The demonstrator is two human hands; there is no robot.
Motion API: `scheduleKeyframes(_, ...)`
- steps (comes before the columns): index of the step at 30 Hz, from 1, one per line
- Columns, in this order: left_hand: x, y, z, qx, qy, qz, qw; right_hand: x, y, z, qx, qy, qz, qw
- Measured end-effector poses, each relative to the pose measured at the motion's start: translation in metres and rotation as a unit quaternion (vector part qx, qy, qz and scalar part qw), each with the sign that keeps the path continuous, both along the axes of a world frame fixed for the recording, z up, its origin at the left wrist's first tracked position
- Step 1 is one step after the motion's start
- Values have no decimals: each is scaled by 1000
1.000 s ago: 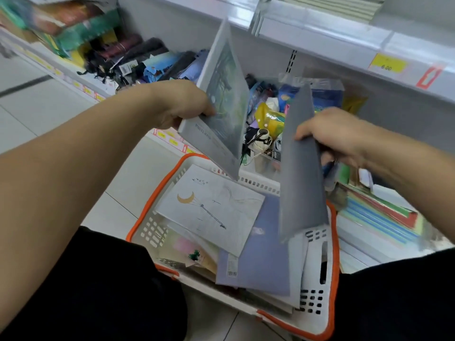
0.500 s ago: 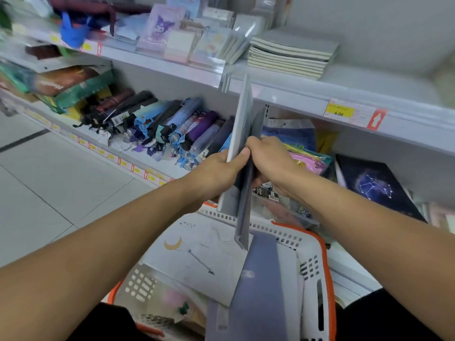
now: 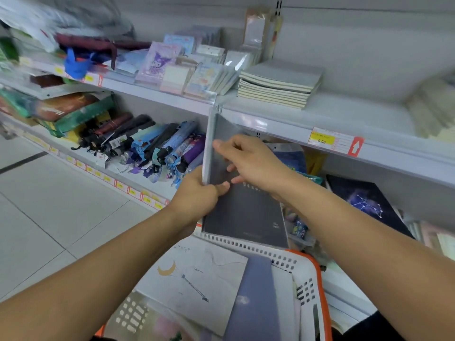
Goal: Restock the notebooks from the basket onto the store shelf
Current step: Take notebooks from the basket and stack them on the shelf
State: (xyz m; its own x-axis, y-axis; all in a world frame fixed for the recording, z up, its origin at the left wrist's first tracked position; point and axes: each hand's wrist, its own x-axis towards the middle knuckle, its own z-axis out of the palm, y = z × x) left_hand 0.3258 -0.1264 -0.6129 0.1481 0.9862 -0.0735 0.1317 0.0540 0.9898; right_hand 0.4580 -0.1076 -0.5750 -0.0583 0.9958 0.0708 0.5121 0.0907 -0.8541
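Notebooks point(image 3: 242, 205): two upright above basket point(image 3: 307, 271), left hand point(image 3: 197, 196) pinching lower edge, right hand point(image 3: 251, 161) pressed flat on cover. We'd square them, then lay on stack point(image 3: 278, 82) at 1 o'clock.

Single view: head-worn wide-angle camera, facing forward and down along both forearms. Store shelf point(image 3: 283, 119) crosses the upper frame from left to right, close enough to reach; straight lines bow toward the edges. Basket point(image 3: 310, 274) sits directly below the lens at lower centre. Floor point(image 3: 49, 217) fills the left middle. Upper left corner blurred.
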Motion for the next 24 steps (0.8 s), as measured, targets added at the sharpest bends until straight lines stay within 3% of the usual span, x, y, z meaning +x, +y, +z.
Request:
scheduleKeyframes(2, -10, 4, 14, -62, -70, 11, 996, 11, 5, -1, 58, -124, -38, 990)
scheduleKeyframes(4, -26, 11, 28, -102, -113, -4, 988, 26, 4, -6, 39, -134, -97, 985)
scheduleKeyframes(6, -41, 16, 37, -124, -149, -20, 981, 35, 0, -7, -101, 25, -97, 990)
scheduleKeyframes(8, -51, 19, 40, -132, -177, -31, 975, 42, -3, -10, -238, 214, -36, 947)
scheduleKeyframes(11, -63, 23, 45, -128, -213, -52, 967, 42, -17, -6, -276, 403, 27, 872)
scheduleKeyframes(14, -84, 30, 51, -98, -203, -96, 969, 34, -30, -4, -189, 470, 69, 860)
scheduleKeyframes(17, -87, 39, 49, -36, -120, -72, 990, 27, -27, -2, 38, 350, -5, 936)
scheduleKeyframes(19, -73, 43, 47, 23, -104, -29, 994, 26, -22, 3, 136, 288, -70, 945)
scheduleKeyframes(21, -54, 47, 45, 63, -70, -11, 995, 32, -13, 12, 160, 285, -135, 935)
scheduleKeyframes(24, -29, 52, 45, 96, -46, 2, 994, 47, -3, 27, 109, 343, -177, 916)
